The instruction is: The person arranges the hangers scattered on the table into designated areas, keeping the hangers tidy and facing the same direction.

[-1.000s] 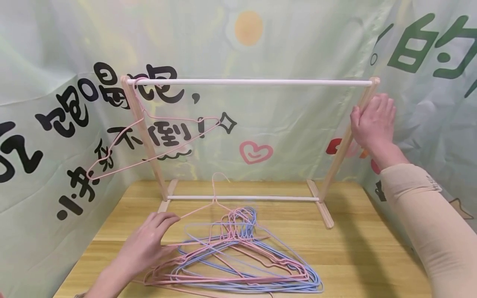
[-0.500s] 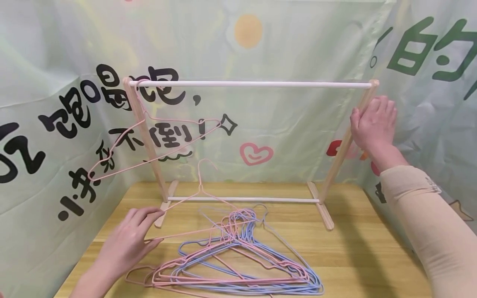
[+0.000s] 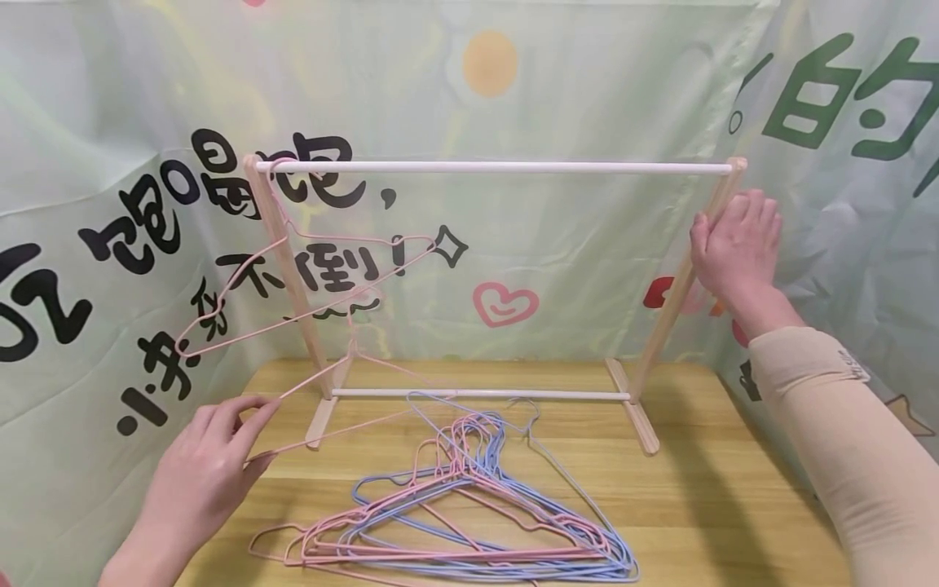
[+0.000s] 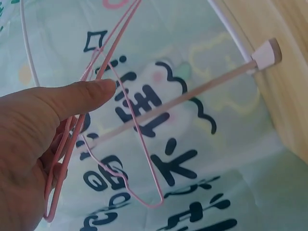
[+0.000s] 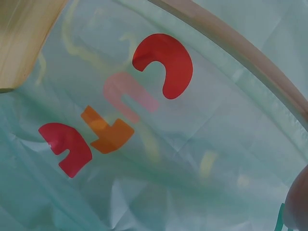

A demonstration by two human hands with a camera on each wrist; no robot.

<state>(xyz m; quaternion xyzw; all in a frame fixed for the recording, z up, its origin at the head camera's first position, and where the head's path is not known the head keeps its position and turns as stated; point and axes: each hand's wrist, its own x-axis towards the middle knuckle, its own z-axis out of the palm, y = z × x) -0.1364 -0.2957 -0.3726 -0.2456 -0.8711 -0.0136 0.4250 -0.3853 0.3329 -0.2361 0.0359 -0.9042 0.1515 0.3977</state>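
My left hand (image 3: 201,473) pinches a pink wire hanger (image 3: 314,377) by its left end, in front of the rack's left foot. In the left wrist view its thumb lies across the pink hanger (image 4: 115,57). Another pink hanger (image 3: 242,334) hangs by its hook from the left end of the rack's white top rod (image 3: 499,168). On the right, my right hand (image 3: 737,244) holds the clothes rack's wooden right post (image 3: 671,310), thumb on the near left side. A pile of pink and blue hangers (image 3: 469,550) lies on the table before the rack.
One blue hanger (image 3: 572,481) sits skewed on top of the pile. The rack's lower rod (image 3: 513,394) runs just above the wooden table (image 3: 719,505). A printed cloth (image 3: 587,81) stands close behind and on both sides.
My left hand has drawn the pink hanger leftward, off the pile. The top blue hanger has shifted and turned. The right hand stays on the post.
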